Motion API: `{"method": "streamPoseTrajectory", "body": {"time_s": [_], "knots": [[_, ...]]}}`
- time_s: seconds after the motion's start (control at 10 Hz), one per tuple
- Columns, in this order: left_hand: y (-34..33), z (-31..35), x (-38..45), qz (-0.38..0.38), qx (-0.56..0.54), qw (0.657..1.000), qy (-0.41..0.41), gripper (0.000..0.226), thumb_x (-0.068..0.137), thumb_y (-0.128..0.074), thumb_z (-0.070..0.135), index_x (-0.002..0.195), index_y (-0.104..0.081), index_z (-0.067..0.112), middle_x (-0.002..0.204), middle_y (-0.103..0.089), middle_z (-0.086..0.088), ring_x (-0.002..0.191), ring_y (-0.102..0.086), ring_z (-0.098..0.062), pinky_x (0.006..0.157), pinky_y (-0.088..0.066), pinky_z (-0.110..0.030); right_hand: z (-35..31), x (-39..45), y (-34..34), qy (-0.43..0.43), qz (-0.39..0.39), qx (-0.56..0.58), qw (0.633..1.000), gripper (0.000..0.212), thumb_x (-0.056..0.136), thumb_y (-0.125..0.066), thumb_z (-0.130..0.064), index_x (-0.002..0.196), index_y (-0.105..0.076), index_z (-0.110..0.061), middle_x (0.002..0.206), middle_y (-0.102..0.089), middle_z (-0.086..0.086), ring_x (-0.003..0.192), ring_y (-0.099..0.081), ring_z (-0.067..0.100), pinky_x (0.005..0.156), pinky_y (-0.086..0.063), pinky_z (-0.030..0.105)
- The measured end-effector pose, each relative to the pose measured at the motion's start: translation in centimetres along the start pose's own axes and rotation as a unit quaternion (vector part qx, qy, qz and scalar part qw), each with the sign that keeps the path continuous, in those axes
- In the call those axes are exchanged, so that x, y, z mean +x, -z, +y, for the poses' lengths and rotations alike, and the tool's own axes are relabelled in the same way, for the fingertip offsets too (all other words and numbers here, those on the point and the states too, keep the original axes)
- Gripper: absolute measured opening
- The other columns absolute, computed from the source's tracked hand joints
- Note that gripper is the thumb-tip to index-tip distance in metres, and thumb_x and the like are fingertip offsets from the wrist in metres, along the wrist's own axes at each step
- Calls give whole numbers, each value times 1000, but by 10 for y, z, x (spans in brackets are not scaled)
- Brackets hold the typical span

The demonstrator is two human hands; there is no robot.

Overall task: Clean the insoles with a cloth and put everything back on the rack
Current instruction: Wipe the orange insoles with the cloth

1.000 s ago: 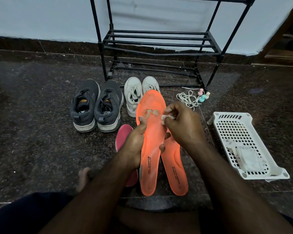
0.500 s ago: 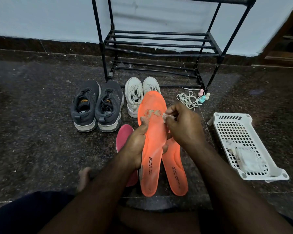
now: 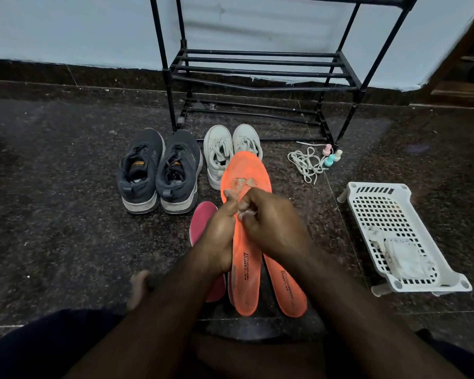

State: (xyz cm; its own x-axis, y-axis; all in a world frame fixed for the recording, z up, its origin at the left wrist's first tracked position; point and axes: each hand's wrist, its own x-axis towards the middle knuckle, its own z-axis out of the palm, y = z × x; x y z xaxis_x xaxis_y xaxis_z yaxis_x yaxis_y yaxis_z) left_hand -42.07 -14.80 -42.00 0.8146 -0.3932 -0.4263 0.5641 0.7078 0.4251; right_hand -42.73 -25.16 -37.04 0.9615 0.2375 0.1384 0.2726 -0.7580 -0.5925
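Two hands work one orange insole [image 3: 245, 242], held up over the floor [image 3: 52, 228]: the left hand [image 3: 219, 239] grips its edge, the right hand [image 3: 268, 222] pinches a small white cloth [image 3: 241, 213] against it. Its twin [image 3: 285, 288] lies below, the rack [image 3: 257, 69] behind.

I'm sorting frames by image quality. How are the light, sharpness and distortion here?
Head view: dim, even light; the held orange insole is sharp enough to read its print; the shoe rack bars bow from wide-angle distortion; the white basket near the edge looks stretched; the dark floor has muddy detail.
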Motion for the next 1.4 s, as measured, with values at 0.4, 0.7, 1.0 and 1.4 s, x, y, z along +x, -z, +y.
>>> {"method": "streamPoseTrajectory", "body": {"time_s": [0.4,0.7,1.0,1.4], "knots": [[4,3,0,-19,5,1000,17,67,90,-39,63,107,-71,6,99,-74,-18,91,-73,-30,80,-60,-40,0,1,9,-2,-21,15,1000,13,81,-65,-6,85,-67,-19,82,-68,-7,78,-61,8,66,-42,16],[8,1,3,-24,-25,999,13,67,102,-30,55,101,-77,7,104,-74,-17,90,-74,-30,69,-62,-45,7,8,14,8,85,35,996,19,78,-64,-2,83,-65,-19,82,-67,-8,79,-63,8,74,-48,25],[9,7,1,-26,-3,999,-20,57,91,-45,51,119,-69,7,122,-68,-18,113,-63,-34,96,-49,-55,15,9,24,-62,36,193,979,15,84,-71,-8,82,-66,-23,79,-67,-6,62,-64,4,53,-53,25],[3,13,-7,-9,27,999,-16,60,86,-59,57,120,-72,11,128,-66,-16,113,-65,-35,101,-46,-62,32,16,32,-73,43,142,986,21,84,-66,-7,87,-66,-28,85,-69,-13,78,-64,4,79,-56,40]]}}
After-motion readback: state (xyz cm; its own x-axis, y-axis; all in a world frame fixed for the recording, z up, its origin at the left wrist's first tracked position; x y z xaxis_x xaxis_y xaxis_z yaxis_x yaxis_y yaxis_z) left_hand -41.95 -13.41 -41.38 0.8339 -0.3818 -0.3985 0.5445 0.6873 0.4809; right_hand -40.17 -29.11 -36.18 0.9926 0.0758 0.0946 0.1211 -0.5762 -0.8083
